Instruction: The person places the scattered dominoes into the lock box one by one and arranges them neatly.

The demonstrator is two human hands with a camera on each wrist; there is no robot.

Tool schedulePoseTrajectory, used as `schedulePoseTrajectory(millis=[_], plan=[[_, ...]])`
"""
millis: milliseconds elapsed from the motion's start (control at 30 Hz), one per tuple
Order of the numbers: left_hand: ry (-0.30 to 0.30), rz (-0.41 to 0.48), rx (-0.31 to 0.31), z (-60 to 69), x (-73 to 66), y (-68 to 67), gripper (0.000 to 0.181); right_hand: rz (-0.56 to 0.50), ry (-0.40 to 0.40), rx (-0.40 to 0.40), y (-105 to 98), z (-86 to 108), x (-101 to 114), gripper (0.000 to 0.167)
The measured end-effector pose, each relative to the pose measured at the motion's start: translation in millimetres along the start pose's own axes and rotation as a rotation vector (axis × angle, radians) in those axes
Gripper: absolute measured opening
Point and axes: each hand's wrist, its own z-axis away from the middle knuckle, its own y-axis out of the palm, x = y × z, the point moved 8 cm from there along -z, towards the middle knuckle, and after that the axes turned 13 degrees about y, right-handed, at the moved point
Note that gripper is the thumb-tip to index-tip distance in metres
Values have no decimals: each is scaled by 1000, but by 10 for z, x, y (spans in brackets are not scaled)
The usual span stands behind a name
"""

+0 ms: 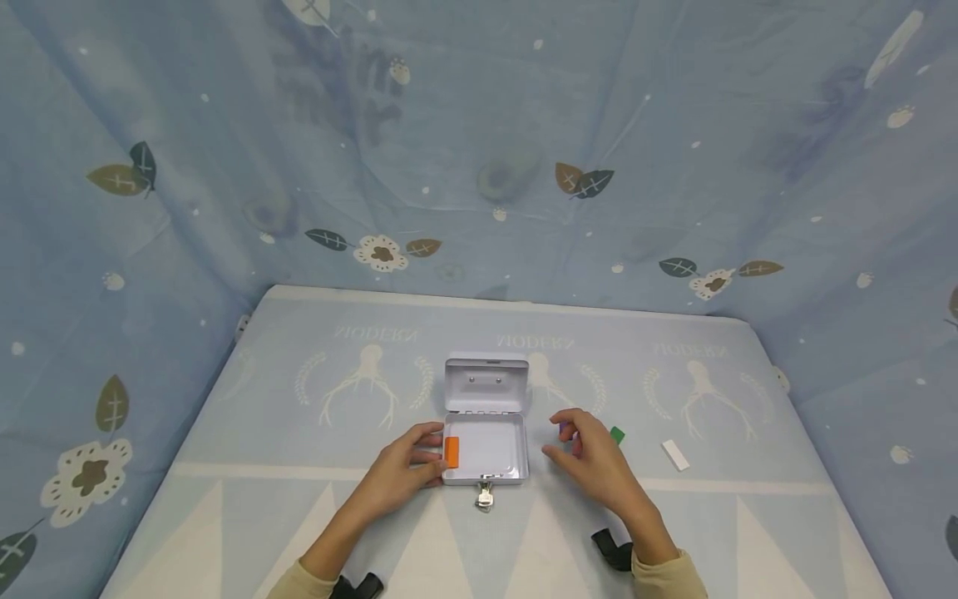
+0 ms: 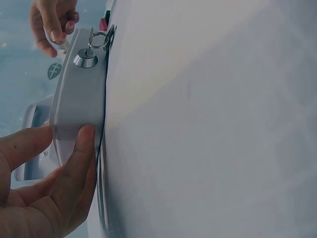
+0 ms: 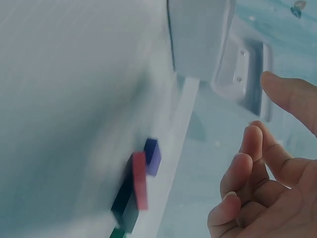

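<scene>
A pale metal box (image 1: 490,449) stands with its lid (image 1: 486,387) raised, an orange block (image 1: 451,452) inside against its left wall. At the box's left side is the left hand (image 1: 400,474); in the left wrist view its fingers touch the box's outer wall (image 2: 79,99). The right hand (image 1: 595,466) is held right of the box, fingers bent and apart, holding nothing. Below it in the right wrist view lie a red block (image 3: 139,181), a purple block (image 3: 153,156) and a dark block (image 3: 124,198). A key stands in the lock (image 2: 85,58).
A green block (image 1: 617,434) lies beyond the right hand, with a white block (image 1: 675,455) farther right. Metal keys (image 1: 484,497) hang at the box's front. Patterned cloth (image 1: 479,166) rises behind the table. Black straps show near both wrists.
</scene>
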Motion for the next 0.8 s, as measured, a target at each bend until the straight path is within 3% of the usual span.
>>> schedulePoseTrajectory(millis=[800], plan=[[-13,34,-8,7,-6,7,56,74,20,-56,-185,-161,-386,42]])
